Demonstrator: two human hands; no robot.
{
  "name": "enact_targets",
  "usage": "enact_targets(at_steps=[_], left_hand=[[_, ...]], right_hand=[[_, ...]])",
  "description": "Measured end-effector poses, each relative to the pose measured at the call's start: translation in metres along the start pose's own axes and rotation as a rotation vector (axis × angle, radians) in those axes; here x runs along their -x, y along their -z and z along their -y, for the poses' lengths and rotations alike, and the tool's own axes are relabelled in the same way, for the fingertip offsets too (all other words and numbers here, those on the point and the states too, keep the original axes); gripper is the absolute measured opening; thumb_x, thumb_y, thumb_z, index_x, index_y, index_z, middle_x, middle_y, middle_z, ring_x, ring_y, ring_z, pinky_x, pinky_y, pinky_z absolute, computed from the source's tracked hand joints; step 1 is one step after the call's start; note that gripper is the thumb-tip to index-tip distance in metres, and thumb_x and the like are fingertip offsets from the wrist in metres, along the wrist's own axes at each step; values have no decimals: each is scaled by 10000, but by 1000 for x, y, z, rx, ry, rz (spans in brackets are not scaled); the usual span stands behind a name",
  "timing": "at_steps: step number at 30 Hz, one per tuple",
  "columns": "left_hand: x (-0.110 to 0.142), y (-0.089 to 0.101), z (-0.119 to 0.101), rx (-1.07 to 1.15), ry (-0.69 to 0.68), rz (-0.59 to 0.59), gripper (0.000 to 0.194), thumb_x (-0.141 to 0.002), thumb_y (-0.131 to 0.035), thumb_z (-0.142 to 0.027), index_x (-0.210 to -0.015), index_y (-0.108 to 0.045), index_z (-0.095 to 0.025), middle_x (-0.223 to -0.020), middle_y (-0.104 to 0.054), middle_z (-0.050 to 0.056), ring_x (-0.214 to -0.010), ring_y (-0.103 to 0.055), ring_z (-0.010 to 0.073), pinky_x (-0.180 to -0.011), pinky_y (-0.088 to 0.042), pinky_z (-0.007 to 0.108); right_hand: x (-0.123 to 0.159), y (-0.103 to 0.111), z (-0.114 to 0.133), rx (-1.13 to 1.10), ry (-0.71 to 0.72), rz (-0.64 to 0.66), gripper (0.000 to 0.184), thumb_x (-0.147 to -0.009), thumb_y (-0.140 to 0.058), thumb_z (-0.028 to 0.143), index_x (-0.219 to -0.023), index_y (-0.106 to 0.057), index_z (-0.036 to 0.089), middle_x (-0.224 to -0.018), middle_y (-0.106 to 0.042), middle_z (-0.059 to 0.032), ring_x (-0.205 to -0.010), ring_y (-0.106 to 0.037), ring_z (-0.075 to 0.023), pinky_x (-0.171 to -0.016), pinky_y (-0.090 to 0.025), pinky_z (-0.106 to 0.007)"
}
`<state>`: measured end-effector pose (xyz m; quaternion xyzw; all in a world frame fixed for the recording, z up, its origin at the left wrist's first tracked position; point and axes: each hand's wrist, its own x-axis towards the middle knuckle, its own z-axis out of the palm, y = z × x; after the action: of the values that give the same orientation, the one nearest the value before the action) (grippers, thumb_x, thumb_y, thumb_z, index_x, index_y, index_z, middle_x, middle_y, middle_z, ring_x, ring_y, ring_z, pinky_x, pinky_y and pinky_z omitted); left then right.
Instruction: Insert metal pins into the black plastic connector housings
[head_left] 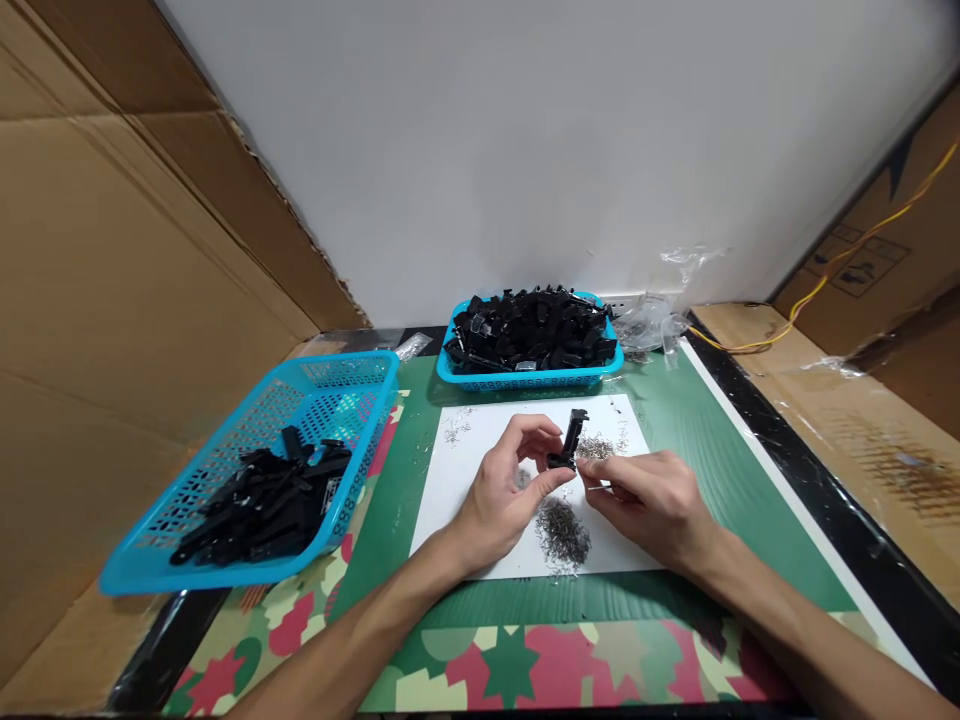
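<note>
Between the thumb and fingers of my left hand (504,490) is a black plastic part (573,436), its long arm standing upright above the paper. My right hand (660,500) is closed in a pinch, its fingertips at the lower right side of that part. A thin silvery piece (598,488) shows between the right fingers; its exact kind is too small to tell. Below the hands, a heap of tiny metal pieces (562,535) lies on a white sheet (442,500). Another small heap of metal pieces (596,448) lies behind the right fingers, partly hidden.
A blue basket (442,372) full of black plastic parts stands at the back. To the left, a larger blue basket (217,578) holds more black parts. Clear plastic bags (652,322) lie at back right. Cardboard (112,220) and a white wall (525,150) bound the table.
</note>
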<state>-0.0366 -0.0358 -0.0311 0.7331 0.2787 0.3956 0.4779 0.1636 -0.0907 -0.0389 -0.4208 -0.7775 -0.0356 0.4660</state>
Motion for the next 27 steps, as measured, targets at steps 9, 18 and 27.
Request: enact_targets(at_steps=[9,18,27], left_hand=[[-1,3,-2,-16,66,51,314,-950,-726,-200,-1250,-646,-243,-1166,-674,44,-1066,-648,185,-968,-513,313],[-3,5,-1,142,170,80,251,-916,-755,-166,-1159,-720,-214,-1109,-719,43,-1024,-674,171,-942,-521,278],[-11,6,-5,438,323,105,282,-903,-800,-361,-1029,-701,-129,-869,-647,28,-710,-584,96,-677,-468,227]], right_hand=[[1,3,-2,-30,34,37,219,-937,-558,53,-789,-679,160,-504,-550,67,-400,-494,-79,-461,-321,-252],[4,4,-7,-251,-146,145,138,-965,-644,127,-951,-771,179,-731,-788,-8,-525,-672,-98,-511,-452,-199],[-4,14,-9,-262,-141,93,91,-963,-728,200,-1035,-784,190,-772,-804,-3,-465,-585,-77,-473,-443,-203]])
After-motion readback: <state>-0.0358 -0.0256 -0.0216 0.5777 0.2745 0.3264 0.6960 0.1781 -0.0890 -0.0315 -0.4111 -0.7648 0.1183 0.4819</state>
